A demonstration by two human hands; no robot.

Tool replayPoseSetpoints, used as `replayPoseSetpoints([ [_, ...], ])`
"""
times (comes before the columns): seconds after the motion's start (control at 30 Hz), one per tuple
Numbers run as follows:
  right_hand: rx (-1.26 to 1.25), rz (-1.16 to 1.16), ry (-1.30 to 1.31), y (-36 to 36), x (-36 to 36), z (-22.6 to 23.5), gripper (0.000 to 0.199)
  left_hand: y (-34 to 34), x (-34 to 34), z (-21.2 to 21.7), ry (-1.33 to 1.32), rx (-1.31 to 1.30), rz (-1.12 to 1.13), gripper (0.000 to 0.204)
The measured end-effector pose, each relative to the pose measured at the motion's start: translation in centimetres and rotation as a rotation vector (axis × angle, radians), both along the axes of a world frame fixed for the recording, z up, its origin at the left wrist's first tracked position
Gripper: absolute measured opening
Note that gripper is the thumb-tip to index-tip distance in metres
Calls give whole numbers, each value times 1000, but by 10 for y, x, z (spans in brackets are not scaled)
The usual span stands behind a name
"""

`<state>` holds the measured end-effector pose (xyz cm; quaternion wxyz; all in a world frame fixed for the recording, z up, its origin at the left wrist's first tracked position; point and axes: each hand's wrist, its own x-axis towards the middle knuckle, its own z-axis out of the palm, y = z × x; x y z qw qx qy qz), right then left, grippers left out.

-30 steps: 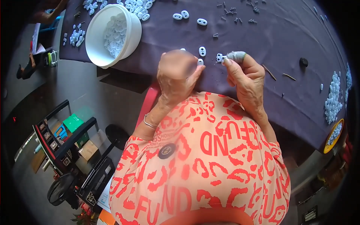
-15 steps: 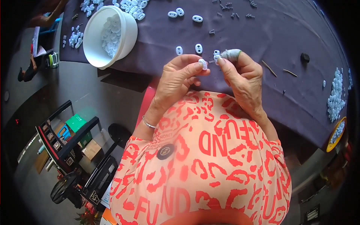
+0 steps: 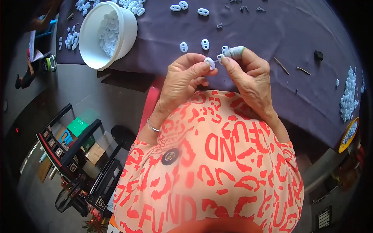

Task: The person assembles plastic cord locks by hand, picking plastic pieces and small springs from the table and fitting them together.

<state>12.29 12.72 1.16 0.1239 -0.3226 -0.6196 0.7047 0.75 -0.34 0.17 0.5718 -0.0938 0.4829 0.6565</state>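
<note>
Pinched in my left hand [image 3: 182, 79] is a white oval cord-lock piece [image 3: 210, 63], held by thumb and fingertips. My right hand [image 3: 248, 73] is closed on a small white cord-lock part [image 3: 220, 59], with a thin metal spring [image 3: 217, 61] sticking out toward the left piece. The spring's tip meets or nearly meets that piece; its exact seating is too small to tell. A whitish wrap [image 3: 236, 52] covers my right index finger. Just beyond my hands, two-hole white cord locks [image 3: 205, 44] lie on the dark cloth.
A white tub [image 3: 130, 37] of white pieces stands at the left, loose pieces around it. Small springs [image 3: 219, 26] lie scattered farther back. On the right are two thin sticks [image 3: 281, 65], a black lump [image 3: 318, 55], a heap of small white parts [image 3: 349, 97] and a yellow-rimmed bowl [image 3: 343, 148].
My hands have come closer together, bringing the spring up to the oval piece in my left hand. The whole view has shifted slightly.
</note>
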Motion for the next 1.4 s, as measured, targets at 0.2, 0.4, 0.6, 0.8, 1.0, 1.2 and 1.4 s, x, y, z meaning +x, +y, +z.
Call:
replayPoseSetpoints([
  [0.2,9,19,-26,1,1,0,10,2,2,2,36,-2,-1,14],
  [0.4,16,51,-28,2,0,-3,11,1,3,1,103,-4,-13,13],
  [0.6,21,73,-57,2,-1,1,11,3,5,4,171,-44,-10,13],
  [0.8,2,17,-61,0,-1,2,12,1,4,4,198,-52,-32,14],
  [1.0,46,81,-79,2,0,4,13,-2,1,2,78,-17,-28,13],
  [1.2,20,92,-106,3,0,4,13,-2,2,3,95,-26,-35,13],
  [1.4,17,89,-45,-4,0,-2,10,-3,4,2,64,13,-16,12],
])
